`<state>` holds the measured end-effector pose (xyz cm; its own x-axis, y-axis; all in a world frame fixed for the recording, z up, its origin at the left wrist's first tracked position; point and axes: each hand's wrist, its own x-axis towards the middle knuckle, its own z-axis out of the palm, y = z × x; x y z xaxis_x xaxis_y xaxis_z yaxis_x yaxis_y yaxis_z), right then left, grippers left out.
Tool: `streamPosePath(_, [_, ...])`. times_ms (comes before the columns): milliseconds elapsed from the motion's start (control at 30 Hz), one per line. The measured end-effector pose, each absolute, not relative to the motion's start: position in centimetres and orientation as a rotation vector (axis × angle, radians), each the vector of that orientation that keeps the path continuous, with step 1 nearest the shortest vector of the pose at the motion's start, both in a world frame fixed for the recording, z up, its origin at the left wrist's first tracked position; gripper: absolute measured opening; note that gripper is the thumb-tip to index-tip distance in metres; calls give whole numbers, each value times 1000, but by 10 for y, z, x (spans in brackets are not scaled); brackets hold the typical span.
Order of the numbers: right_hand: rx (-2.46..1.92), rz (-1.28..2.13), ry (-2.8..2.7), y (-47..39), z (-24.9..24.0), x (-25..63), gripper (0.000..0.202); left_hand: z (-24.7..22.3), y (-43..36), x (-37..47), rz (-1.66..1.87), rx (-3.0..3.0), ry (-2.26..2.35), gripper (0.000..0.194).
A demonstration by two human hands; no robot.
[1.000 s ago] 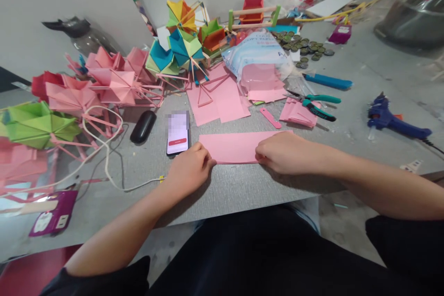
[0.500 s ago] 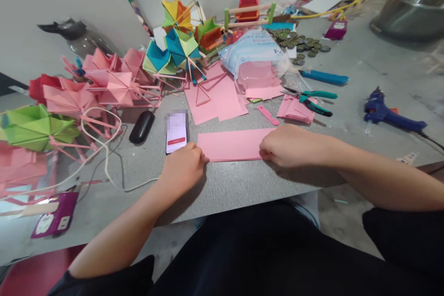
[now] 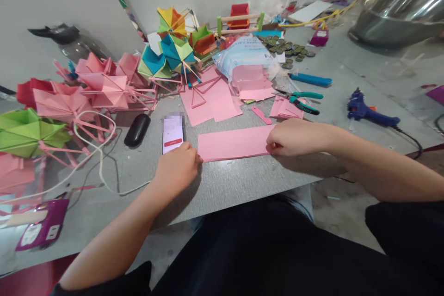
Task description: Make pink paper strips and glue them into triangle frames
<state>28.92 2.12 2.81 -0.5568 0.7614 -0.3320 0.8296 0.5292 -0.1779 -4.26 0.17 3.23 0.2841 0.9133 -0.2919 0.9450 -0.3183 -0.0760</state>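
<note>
A folded strip of pink paper (image 3: 234, 144) lies flat on the grey table near its front edge. At its lower left corner is my left hand (image 3: 178, 166), fingers curled together and pinching the paper there. My right hand (image 3: 291, 138) is closed at the strip's right end, thumb and fingers on its edge, covering that end. Just behind my left hand lies a phone (image 3: 173, 134) with a lit screen. Beyond the strip are a pink cutter-like tool (image 3: 261, 114), smaller pink paper pieces (image 3: 281, 110) and green-handled pliers (image 3: 305, 101).
Pink folded-paper shapes (image 3: 107, 90) and a white cable (image 3: 100, 157) spread over the left, near a black case (image 3: 137, 130). A plastic paper bag (image 3: 243, 55) and several coins (image 3: 287, 48) lie behind. To the right are a blue glue gun (image 3: 371, 111) and a metal bowl (image 3: 398, 18).
My right hand has slid a little to the right along the paper's edge. My left hand stays at the left corner. The view has turned slightly right.
</note>
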Motion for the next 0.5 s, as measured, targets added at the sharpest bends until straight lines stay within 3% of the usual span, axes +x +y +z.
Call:
streamPosePath(167, [1277,-582,2462,17,43,287,25,29,1,-46,-240,2594,1654,26])
streamPosePath(333, [1297,-593,2521,6,43,284,25,17,-4,-35,-70,2857,1154,28])
streamPosePath(500, [1321,-435,2569,-7,44,269,24,6,-4,-24,-53,2778,1230,26])
